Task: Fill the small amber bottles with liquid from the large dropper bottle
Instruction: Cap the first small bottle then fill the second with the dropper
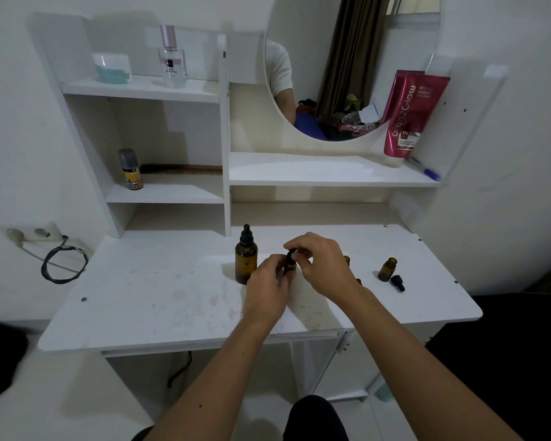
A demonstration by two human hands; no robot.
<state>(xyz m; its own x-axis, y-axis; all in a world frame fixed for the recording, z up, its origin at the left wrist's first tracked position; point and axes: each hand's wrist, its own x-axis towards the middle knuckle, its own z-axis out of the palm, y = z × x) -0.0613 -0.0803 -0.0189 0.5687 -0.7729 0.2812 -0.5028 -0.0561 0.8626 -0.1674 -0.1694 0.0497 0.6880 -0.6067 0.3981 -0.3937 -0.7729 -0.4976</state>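
A home bedroom: white vanity desk (172, 297), round mirror (347, 58), perfume (172, 63), comb (185, 169).

Dim, even indoor light; soft shadows; wide-angle bowing at edges.

We see a white table (159, 300) with a shelf unit: top shelf (140, 89) holds a clear perfume bottle (171, 58) and a white-and-teal container (112, 69); the lower shelf has a small yellow spray can (131, 170) beside a comb (182, 169). Right of that we've got a round mirror (347, 58), a pink tube (407, 114) leaning next to it, and a blue pen (425, 169). Wall socket (34, 234) with a looped black cable (62, 264) at far left.
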